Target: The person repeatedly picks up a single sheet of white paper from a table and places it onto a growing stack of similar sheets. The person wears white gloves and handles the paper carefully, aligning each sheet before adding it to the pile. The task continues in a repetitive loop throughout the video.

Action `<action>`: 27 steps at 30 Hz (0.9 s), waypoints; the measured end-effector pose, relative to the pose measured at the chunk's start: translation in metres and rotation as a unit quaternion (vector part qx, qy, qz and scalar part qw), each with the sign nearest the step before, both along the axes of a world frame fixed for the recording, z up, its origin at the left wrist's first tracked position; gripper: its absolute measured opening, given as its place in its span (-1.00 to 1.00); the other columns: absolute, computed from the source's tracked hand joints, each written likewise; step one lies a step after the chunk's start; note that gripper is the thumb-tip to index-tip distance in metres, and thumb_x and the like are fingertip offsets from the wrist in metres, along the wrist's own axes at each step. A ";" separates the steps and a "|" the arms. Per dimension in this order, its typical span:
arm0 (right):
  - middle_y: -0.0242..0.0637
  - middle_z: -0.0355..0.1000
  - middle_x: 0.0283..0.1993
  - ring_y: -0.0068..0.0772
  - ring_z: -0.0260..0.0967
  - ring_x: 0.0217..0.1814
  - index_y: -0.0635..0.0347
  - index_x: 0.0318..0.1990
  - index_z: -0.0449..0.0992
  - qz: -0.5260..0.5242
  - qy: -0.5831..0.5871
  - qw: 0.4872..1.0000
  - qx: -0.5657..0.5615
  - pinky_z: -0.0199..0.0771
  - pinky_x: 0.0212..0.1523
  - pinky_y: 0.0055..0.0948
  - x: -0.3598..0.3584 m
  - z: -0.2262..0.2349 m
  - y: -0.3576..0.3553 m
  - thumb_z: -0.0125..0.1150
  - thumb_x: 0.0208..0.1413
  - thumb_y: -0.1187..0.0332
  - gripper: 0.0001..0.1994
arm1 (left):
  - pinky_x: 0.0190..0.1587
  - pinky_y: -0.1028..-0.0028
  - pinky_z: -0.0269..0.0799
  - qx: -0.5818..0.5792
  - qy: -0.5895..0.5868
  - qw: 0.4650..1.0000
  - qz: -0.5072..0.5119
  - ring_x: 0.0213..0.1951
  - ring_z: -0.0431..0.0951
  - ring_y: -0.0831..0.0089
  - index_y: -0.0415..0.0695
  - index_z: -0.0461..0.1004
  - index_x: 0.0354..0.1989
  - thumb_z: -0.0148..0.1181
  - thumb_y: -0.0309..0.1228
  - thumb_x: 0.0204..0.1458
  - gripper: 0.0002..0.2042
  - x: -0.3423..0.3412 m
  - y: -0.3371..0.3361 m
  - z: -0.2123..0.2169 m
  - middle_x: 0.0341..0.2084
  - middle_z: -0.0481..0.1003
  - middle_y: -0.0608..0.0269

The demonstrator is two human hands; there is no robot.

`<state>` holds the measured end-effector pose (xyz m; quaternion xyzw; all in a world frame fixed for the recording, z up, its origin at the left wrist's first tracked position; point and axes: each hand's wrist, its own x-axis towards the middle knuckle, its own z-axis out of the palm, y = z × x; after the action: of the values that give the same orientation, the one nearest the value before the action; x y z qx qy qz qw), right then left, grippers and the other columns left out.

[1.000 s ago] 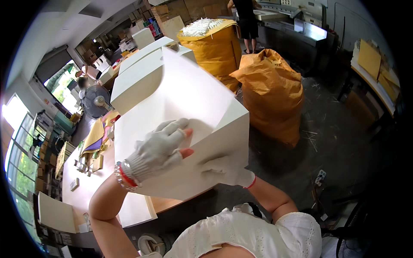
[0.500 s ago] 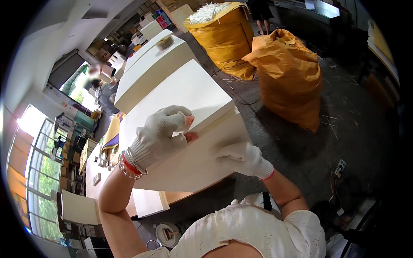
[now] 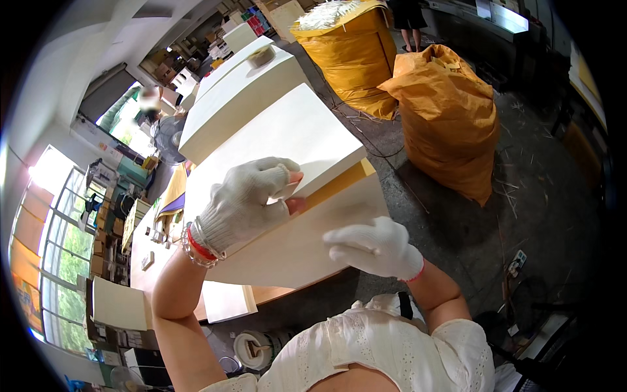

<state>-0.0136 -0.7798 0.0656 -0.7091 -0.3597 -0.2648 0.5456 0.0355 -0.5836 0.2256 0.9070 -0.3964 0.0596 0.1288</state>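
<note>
My left hand (image 3: 251, 189) wears a white knit glove with bare fingertips, and a red band and clear bracelets circle the wrist. Its bent fingers rest on top of a stack of large white sheets (image 3: 307, 127), with the thumb at the stack's near edge, so the hand is closed over that edge. Below this edge a yellow strip (image 3: 343, 183) shows, then a white sheet (image 3: 287, 251) sloping toward me. Over that lower sheet, my right hand (image 3: 375, 247), also gloved, has its fingers stretched out to the left and holds nothing I can see.
Behind the stack stands another tall white stack (image 3: 241, 104) with a roll of tape (image 3: 261, 57) on it. Two large orange sacks (image 3: 447, 124) stand on the floor to the right. A white bucket (image 3: 253, 349) is near my body. At the left are a fan (image 3: 168, 138) and a person.
My right hand has drawn slightly toward me, off the lower sheet's surface. The yellow strip under the upper stack's edge shows wider and brighter. My left hand stays at the edge.
</note>
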 end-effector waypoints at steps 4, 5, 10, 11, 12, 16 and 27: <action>-0.15 0.49 -0.18 -0.10 0.45 -0.23 0.19 -0.17 0.53 -0.202 -0.184 0.955 -0.115 0.46 -0.08 -0.22 -0.001 0.060 -0.003 0.25 -0.08 0.48 -0.75 | -0.31 0.38 0.53 0.055 -0.145 0.988 0.026 -0.31 0.62 0.24 -0.17 0.53 -0.23 0.38 -0.49 -0.25 -0.68 -0.014 -0.005 0.001 -0.33 0.59 0.10; -0.14 0.48 -0.16 -0.09 0.45 -0.19 0.20 -0.16 0.53 -0.247 -0.178 0.930 -0.206 0.43 -0.02 -0.18 0.000 0.075 -0.003 0.23 -0.07 0.47 -0.74 | -0.33 0.36 0.53 0.048 -0.160 0.986 0.015 -0.32 0.62 0.23 -0.16 0.49 -0.20 0.33 -0.46 -0.21 -0.68 -0.016 -0.004 -0.001 -0.34 0.57 0.11; -0.15 0.42 -0.13 -0.13 0.36 0.04 0.22 -0.10 0.44 -0.237 -0.078 0.916 -0.314 0.12 0.25 -0.03 0.008 0.085 0.017 0.10 -0.01 0.32 -0.70 | -0.40 0.24 0.52 -0.028 -0.306 0.951 -0.018 -0.35 0.62 0.15 -0.16 0.33 -0.08 0.23 -0.39 -0.11 -0.61 -0.006 0.003 -0.037 -0.36 0.53 0.11; -0.16 0.42 -0.14 -0.18 0.39 0.00 0.19 -0.08 0.43 -0.309 -0.131 0.870 -0.362 0.28 0.15 -0.10 0.005 0.088 0.017 0.09 0.00 0.31 -0.69 | -0.37 0.27 0.52 0.010 -0.267 0.964 0.012 -0.33 0.59 0.18 -0.16 0.32 -0.05 0.25 -0.37 -0.10 -0.59 -0.011 0.001 -0.027 -0.21 0.51 0.10; -0.18 0.43 -0.14 -0.19 0.41 -0.02 0.18 -0.06 0.42 -0.323 -0.107 0.863 -0.372 0.33 0.10 -0.15 0.003 0.088 0.019 0.09 -0.01 0.33 -0.67 | -0.37 0.27 0.52 0.028 -0.224 0.974 0.027 -0.32 0.59 0.18 -0.15 0.32 -0.05 0.25 -0.36 -0.09 -0.60 -0.012 0.000 -0.019 -0.22 0.51 0.11; -0.20 0.48 -0.14 -0.17 0.48 -0.12 0.15 0.03 0.40 -0.353 -0.061 0.855 -0.375 0.50 -0.07 -0.33 -0.001 0.084 0.027 0.10 -0.03 0.42 -0.61 | -0.39 0.26 0.50 0.043 -0.071 0.983 0.161 -0.33 0.59 0.18 -0.12 0.36 -0.05 0.21 -0.35 -0.05 -0.64 -0.006 0.013 0.030 -0.33 0.49 0.16; -0.19 0.37 0.05 -0.11 0.32 0.09 0.14 -0.05 0.43 -0.172 -0.353 0.817 -0.423 0.27 0.05 -0.10 -0.005 0.088 0.166 0.18 0.00 0.07 -0.58 | -0.16 0.38 0.61 -0.591 -0.292 0.747 0.089 -0.18 0.59 0.29 -0.35 0.40 0.00 -0.07 -0.60 -0.07 -0.61 -0.048 0.305 0.094 -0.11 0.53 0.03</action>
<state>-0.0186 -0.6139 0.1534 -0.7784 -0.4766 -0.4076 -0.0269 -0.0124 -0.2783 0.3191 0.6190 -0.2176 0.5553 0.5111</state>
